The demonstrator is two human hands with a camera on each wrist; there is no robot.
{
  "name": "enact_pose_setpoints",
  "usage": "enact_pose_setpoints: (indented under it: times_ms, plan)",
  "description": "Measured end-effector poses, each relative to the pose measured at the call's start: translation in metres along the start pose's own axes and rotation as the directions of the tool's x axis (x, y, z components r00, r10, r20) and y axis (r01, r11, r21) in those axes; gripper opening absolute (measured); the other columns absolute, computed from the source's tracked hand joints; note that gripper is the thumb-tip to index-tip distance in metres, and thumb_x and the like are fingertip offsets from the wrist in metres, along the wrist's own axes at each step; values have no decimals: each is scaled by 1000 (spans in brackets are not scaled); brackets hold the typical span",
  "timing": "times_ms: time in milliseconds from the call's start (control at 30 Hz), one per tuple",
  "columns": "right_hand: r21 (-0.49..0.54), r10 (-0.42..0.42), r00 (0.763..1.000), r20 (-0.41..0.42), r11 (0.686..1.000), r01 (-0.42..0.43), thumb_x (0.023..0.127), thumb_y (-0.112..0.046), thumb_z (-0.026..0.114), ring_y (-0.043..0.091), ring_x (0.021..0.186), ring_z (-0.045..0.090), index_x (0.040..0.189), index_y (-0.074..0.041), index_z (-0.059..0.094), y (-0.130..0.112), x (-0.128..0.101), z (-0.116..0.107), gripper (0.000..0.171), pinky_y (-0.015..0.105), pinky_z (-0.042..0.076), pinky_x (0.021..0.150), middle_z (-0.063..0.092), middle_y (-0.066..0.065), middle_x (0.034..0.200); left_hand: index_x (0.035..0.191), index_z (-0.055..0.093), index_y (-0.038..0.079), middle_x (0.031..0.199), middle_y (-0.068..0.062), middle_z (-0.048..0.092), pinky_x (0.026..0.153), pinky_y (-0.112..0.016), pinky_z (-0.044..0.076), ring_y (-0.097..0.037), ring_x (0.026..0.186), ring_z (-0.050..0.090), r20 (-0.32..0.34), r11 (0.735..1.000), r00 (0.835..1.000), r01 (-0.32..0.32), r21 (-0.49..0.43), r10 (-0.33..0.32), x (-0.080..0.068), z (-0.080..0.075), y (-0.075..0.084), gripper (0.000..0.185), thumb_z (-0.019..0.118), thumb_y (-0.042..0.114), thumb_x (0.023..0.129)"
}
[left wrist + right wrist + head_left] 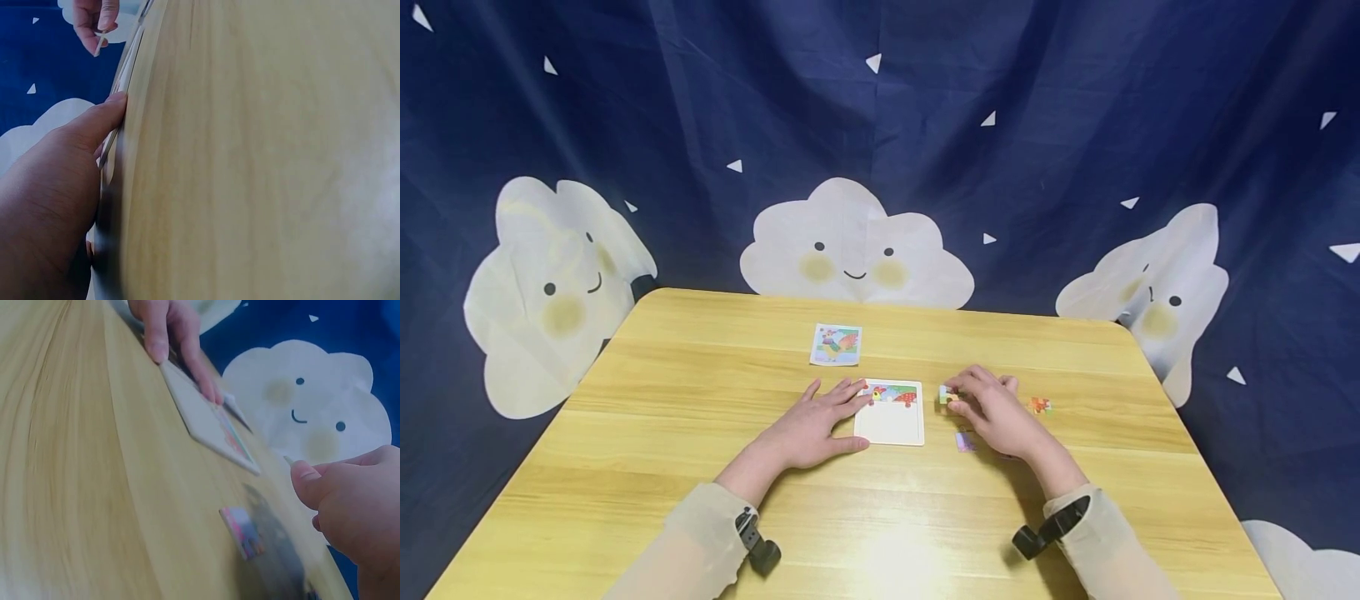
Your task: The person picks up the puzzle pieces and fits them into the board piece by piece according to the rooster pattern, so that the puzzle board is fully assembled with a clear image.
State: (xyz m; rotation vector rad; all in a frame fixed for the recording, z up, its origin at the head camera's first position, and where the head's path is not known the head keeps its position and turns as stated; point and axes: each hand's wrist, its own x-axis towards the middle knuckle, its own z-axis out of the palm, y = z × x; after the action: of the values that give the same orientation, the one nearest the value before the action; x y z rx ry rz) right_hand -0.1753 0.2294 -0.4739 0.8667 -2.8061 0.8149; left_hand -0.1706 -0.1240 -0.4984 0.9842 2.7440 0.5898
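While the right hand [996, 413] pinches one puzzle piece [945, 396] in a nearly closed grip, right of the single puzzle board [891, 426], the left hand [817, 427] lies spread over the board's left edge, gripping nothing, apparently steadying it; only the far row is filled; two loose pieces show, one purple piece [965, 442] nearer, one red-orange piece [1040, 405] farther right; one picture card [837, 346] lies far left on the tabletop [715, 358], probably for reference.
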Motion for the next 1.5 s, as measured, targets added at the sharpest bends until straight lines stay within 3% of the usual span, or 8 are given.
enact_pose_setpoints:
  times_ms: [367,967,1300,1500]
  plan:
    - [29,-17,999,27,999,16,104,-21,70,14,90,52,134,-8,69,-19,12,2,33,48,19,87,63,0,122,166,40,19,174,0,24,126,-63,3,-27,160,18,-16,1000,1000,-21,-3,21,1,1,-2,80,54,67,103]
    - [54,-68,997,46,996,66,104,-21,70,15,98,60,133,-10,70,-33,30,21,31,45,21,87,64,-3,122,166,39,22,174,3,22,126,-62,2,-25,160,17,-9,1000,1000,-7,-4,7,1,0,-3,80,56,67,102]
    - [56,-103,994,36,993,101,103,-18,72,14,93,57,129,-8,71,-42,37,33,28,47,23,86,65,-3,118,167,38,23,174,6,20,127,-60,2,-24,160,16,-6,1000,1000,3,-13,-3,2,1,-3,81,55,69,101]
    - [65,-81,995,65,995,77,103,-19,71,13,94,55,129,-7,70,-47,40,39,29,48,22,89,65,-2,117,166,38,23,174,5,20,127,-60,1,-24,160,17,-11,1000,1000,4,-16,-5,1,2,-3,82,55,69,101]
